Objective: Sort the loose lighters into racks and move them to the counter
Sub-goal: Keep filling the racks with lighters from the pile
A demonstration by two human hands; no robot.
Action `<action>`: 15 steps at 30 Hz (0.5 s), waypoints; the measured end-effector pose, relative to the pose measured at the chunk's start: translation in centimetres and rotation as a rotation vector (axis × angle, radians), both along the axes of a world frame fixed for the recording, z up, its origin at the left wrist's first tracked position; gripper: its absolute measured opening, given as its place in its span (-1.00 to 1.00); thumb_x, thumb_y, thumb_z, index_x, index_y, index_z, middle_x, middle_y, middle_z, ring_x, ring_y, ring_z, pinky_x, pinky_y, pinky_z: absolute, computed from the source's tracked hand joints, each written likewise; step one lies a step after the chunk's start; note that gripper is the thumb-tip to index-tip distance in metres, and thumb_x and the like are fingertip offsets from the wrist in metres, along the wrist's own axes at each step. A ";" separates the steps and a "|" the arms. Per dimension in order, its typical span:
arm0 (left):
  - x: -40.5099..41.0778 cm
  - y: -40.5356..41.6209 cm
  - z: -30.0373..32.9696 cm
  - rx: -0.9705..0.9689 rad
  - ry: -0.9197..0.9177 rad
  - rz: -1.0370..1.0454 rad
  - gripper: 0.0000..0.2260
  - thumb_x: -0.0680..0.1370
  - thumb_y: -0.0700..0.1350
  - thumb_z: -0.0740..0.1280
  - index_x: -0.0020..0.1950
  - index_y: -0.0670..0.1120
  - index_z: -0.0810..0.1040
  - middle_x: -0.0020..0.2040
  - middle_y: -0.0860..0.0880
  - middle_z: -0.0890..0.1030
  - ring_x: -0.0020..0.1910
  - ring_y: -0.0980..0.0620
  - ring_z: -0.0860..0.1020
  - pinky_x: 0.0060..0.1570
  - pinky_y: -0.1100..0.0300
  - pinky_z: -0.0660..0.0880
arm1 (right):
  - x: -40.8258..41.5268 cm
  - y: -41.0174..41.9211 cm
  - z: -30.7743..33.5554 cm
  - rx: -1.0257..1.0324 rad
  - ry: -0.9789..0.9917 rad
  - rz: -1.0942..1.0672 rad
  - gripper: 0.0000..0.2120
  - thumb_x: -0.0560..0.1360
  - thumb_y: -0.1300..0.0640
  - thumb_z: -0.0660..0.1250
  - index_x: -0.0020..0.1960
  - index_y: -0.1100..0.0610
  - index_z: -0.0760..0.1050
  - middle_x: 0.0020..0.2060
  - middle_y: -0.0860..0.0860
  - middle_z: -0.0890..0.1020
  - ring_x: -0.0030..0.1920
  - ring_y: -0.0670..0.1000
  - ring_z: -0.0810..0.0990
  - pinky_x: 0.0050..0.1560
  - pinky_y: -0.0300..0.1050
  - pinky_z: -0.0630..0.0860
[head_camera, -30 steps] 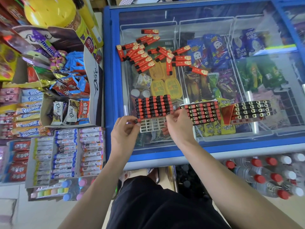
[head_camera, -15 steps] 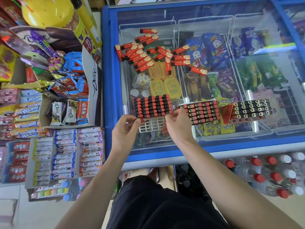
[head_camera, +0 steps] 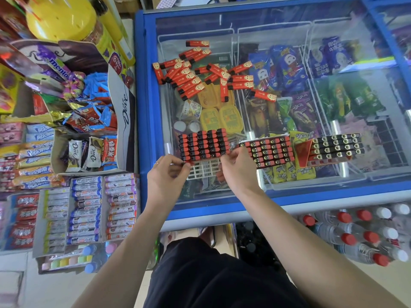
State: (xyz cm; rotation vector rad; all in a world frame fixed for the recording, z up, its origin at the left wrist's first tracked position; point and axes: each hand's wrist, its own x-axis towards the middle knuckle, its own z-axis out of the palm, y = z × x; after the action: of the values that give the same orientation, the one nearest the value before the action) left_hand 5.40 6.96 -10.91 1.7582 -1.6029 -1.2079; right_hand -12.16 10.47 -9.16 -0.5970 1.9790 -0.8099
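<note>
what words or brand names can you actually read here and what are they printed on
"Dove": side of the cardboard display box.
"Dove": white chocolate wrappers inside that box.
"mentos": purple pack at upper left.
Chinese print on the freezer packets, candy rolls and loose lighters: too small or blurred to read.

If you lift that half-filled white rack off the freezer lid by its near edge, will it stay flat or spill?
The rack looks like thin plastic grid, so it may flex. Its lighters fill the far rows only, so it is probably far-heavy and may tip away. The glass lid looks smooth; it could slide. Both hands already grip the near edge.
</note>
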 end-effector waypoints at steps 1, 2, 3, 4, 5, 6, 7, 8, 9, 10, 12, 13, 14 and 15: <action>0.1 -0.1 0.0 -0.023 -0.013 -0.037 -0.91 0.58 -0.10 0.49 -0.08 -0.04 0.61 -0.08 0.04 0.67 -0.11 0.19 0.67 -0.07 0.29 0.59 | 0.0 0.0 0.0 -0.001 -0.001 -0.002 -0.95 0.66 0.18 0.25 0.07 0.15 0.39 -0.16 0.15 0.69 -0.21 0.21 0.73 -0.20 0.22 0.67; 0.1 -0.2 0.1 -0.040 -0.029 -0.064 -0.90 0.57 -0.12 0.50 -0.10 -0.04 0.61 -0.09 0.04 0.66 -0.12 0.18 0.67 -0.07 0.30 0.60 | 0.0 0.0 0.0 -0.002 -0.002 -0.007 -0.95 0.66 0.18 0.25 0.07 0.15 0.39 -0.16 0.15 0.68 -0.22 0.20 0.73 -0.20 0.23 0.67; 0.1 -0.2 0.2 -0.050 -0.047 -0.077 -0.90 0.57 -0.13 0.49 -0.11 -0.05 0.62 -0.10 0.04 0.65 -0.13 0.18 0.66 -0.08 0.31 0.60 | 0.0 0.0 0.0 -0.003 -0.004 -0.011 -0.95 0.65 0.18 0.25 0.06 0.15 0.39 -0.16 0.15 0.68 -0.23 0.20 0.73 -0.20 0.23 0.67; 0.1 -0.3 0.2 -0.054 -0.065 -0.078 -0.90 0.57 -0.15 0.49 -0.12 -0.05 0.62 -0.12 0.04 0.66 -0.14 0.19 0.66 -0.09 0.31 0.60 | 0.0 0.0 0.0 -0.003 -0.006 -0.013 -0.95 0.65 0.18 0.25 0.06 0.15 0.39 -0.17 0.15 0.68 -0.23 0.20 0.73 -0.20 0.24 0.68; 0.2 -0.4 0.3 -0.048 -0.081 -0.073 -0.90 0.57 -0.17 0.48 -0.13 -0.06 0.62 -0.14 0.04 0.67 -0.15 0.20 0.66 -0.10 0.30 0.60 | 0.0 0.0 0.0 -0.002 -0.009 -0.013 -0.95 0.65 0.19 0.25 0.05 0.15 0.39 -0.17 0.15 0.68 -0.23 0.20 0.73 -0.20 0.24 0.68; 0.2 -0.4 0.3 -0.027 -0.093 -0.063 -0.90 0.58 -0.18 0.46 -0.13 -0.06 0.62 -0.15 0.05 0.68 -0.16 0.21 0.66 -0.10 0.29 0.59 | 0.0 0.0 0.0 -0.004 -0.014 -0.015 -0.95 0.65 0.19 0.25 0.05 0.15 0.39 -0.17 0.15 0.68 -0.23 0.20 0.73 -0.19 0.24 0.68; 0.1 -0.5 0.3 0.006 -0.096 -0.050 -0.90 0.58 -0.18 0.44 -0.13 -0.06 0.62 -0.17 0.05 0.69 -0.17 0.22 0.65 -0.12 0.30 0.56 | 0.0 0.0 0.1 -0.005 -0.019 -0.017 -0.96 0.65 0.19 0.25 0.06 0.16 0.39 -0.17 0.15 0.68 -0.23 0.21 0.73 -0.19 0.24 0.68; 0.1 -0.6 0.4 0.042 -0.089 -0.039 -0.90 0.59 -0.17 0.44 -0.13 -0.07 0.62 -0.18 0.05 0.70 -0.19 0.21 0.65 -0.16 0.31 0.54 | 0.0 0.0 0.1 -0.005 -0.022 -0.017 -0.96 0.65 0.20 0.25 0.06 0.16 0.39 -0.17 0.16 0.68 -0.23 0.21 0.73 -0.20 0.23 0.68; 0.0 -0.7 0.5 0.070 -0.079 -0.028 -0.89 0.60 -0.15 0.43 -0.13 -0.08 0.62 -0.20 0.03 0.70 -0.21 0.18 0.65 -0.21 0.32 0.51 | 0.0 0.0 0.2 -0.004 -0.022 -0.014 -0.96 0.65 0.20 0.25 0.06 0.17 0.39 -0.17 0.16 0.68 -0.23 0.21 0.73 -0.20 0.22 0.68; -0.1 -0.8 0.5 0.088 -0.069 -0.017 -0.88 0.60 -0.14 0.43 -0.13 -0.09 0.62 -0.21 0.02 0.70 -0.23 0.13 0.64 -0.25 0.30 0.50 | 0.0 0.0 0.2 -0.003 -0.021 -0.012 -0.95 0.66 0.20 0.25 0.07 0.17 0.39 -0.17 0.16 0.68 -0.23 0.20 0.73 -0.20 0.20 0.68; -0.1 -1.2 0.6 0.118 -0.051 0.008 -0.89 0.60 -0.13 0.43 -0.11 -0.11 0.61 -0.22 0.00 0.70 -0.21 0.07 0.63 -0.29 0.30 0.47 | 0.1 -0.1 0.2 -0.001 -0.013 -0.006 -0.95 0.66 0.20 0.25 0.08 0.18 0.39 -0.17 0.16 0.69 -0.24 0.20 0.73 -0.21 0.19 0.68; -0.1 -1.5 0.7 0.130 -0.049 0.014 -0.90 0.60 -0.12 0.43 -0.09 -0.11 0.60 -0.19 0.00 0.70 -0.19 0.07 0.62 -0.28 0.32 0.45 | 0.0 -0.1 0.2 0.000 -0.006 -0.003 -0.94 0.65 0.20 0.25 0.08 0.18 0.40 -0.18 0.15 0.69 -0.26 0.18 0.73 -0.21 0.19 0.68; 0.0 -1.7 0.8 0.138 -0.056 0.013 -0.90 0.60 -0.11 0.44 -0.08 -0.10 0.59 -0.15 0.01 0.69 -0.16 0.09 0.61 -0.25 0.32 0.43 | 0.0 -0.1 0.2 -0.001 -0.001 -0.002 -0.94 0.65 0.19 0.26 0.07 0.18 0.40 -0.19 0.14 0.69 -0.28 0.16 0.73 -0.21 0.19 0.68; 0.1 -1.9 0.8 0.139 -0.064 0.011 -0.90 0.59 -0.11 0.45 -0.06 -0.10 0.57 -0.12 0.02 0.67 -0.16 0.11 0.60 -0.23 0.32 0.41 | -0.1 -0.1 0.1 0.002 0.002 -0.003 -0.93 0.65 0.18 0.27 0.07 0.17 0.40 -0.20 0.14 0.69 -0.30 0.14 0.73 -0.22 0.20 0.68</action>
State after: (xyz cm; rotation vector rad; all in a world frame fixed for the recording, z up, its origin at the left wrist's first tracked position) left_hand 5.49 5.08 -10.07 1.9070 -1.5769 -1.2977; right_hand -12.25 10.36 -9.03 -0.5935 1.9825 -0.8102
